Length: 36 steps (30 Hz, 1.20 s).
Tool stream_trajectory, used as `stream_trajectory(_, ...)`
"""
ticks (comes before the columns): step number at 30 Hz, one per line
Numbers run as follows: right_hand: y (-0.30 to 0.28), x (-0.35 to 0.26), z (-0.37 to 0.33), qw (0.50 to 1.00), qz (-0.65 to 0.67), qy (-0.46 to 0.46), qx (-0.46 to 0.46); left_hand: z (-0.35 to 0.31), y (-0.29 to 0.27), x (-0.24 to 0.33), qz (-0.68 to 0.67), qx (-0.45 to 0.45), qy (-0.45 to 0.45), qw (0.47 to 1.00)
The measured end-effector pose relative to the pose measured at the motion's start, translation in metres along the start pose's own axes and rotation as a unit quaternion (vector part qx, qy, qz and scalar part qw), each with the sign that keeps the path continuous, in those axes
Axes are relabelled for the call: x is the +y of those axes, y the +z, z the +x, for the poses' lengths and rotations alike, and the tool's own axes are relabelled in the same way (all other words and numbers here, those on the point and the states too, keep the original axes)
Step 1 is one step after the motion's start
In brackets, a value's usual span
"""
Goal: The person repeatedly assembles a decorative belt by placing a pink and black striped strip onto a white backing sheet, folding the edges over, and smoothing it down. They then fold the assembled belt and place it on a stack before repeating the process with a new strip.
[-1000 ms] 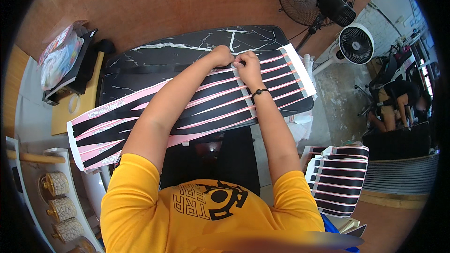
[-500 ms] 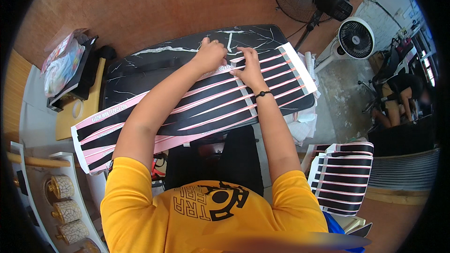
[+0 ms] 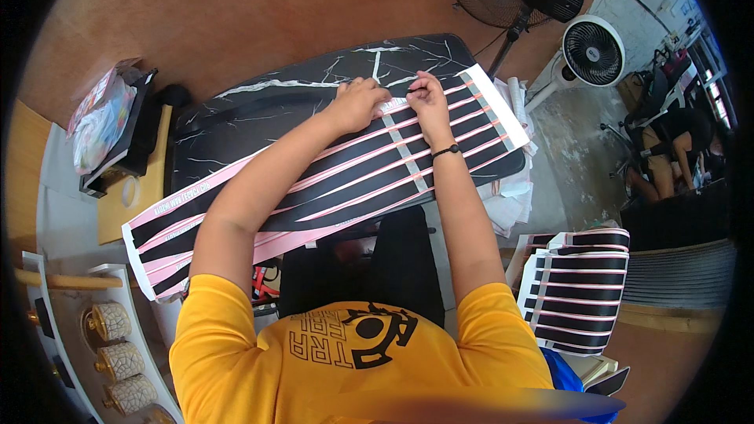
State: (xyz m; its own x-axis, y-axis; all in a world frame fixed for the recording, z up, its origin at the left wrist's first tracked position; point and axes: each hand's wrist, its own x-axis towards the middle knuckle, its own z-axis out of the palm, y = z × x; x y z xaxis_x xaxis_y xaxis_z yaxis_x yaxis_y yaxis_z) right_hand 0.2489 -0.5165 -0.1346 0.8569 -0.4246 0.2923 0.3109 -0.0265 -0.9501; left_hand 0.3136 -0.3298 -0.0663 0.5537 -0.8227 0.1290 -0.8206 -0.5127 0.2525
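Because the long pink-and-white sheet with black lengthwise strips (image 3: 338, 173) lies slantwise over the glossy black, white-veined tabletop (image 3: 236, 126), its left end jutting past the edge, its overhanging weight could drag it askew. A stray tug at the upper edge might also crease it or lift the narrow grey crosswise band (image 3: 406, 153). The left hand (image 3: 357, 106) rests palm down on that edge, fingers bent; whether it pinches anything, I cannot tell. The right hand (image 3: 429, 104) has its fingers curled toward the thumb just beside it; any grip there is too small to make out. Half a second ago, the right thumb and fingers were spread wider, close to the band's upper end; now they sit right of it.
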Motion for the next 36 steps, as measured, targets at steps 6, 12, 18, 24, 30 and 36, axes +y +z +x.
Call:
stream_trajectory(6, -0.009, -0.001, 0.005, 0.991, -0.013, 0.108, -0.078, -0.003, 0.029, 0.004, -0.082, 0.127, -0.037, 0.988)
stream_trajectory(12, -0.014, -0.012, 0.005, 0.976, -0.008, 0.098, -0.192, -0.004, 0.026, 0.006, -0.103, 0.187, 0.002, 0.977)
stream_trajectory(18, -0.005, -0.017, -0.004, 0.973, -0.144, -0.013, -0.182, -0.005, 0.011, 0.018, -0.086, 0.216, 0.021, 0.972)
stream_trajectory(24, -0.004, -0.021, -0.008, 0.945, -0.262, -0.096, -0.172, -0.03, -0.001, 0.032, -0.046, 0.221, 0.062, 0.972)
stream_trajectory(30, 0.0, -0.014, -0.005, 0.955, -0.237, -0.088, -0.155, -0.042, -0.006, 0.048, -0.05, 0.248, 0.054, 0.966)
stream_trajectory(36, 0.005, -0.013, -0.001, 0.956, -0.257, -0.091, -0.105, -0.075, -0.001, 0.076, -0.075, 0.254, 0.015, 0.964)
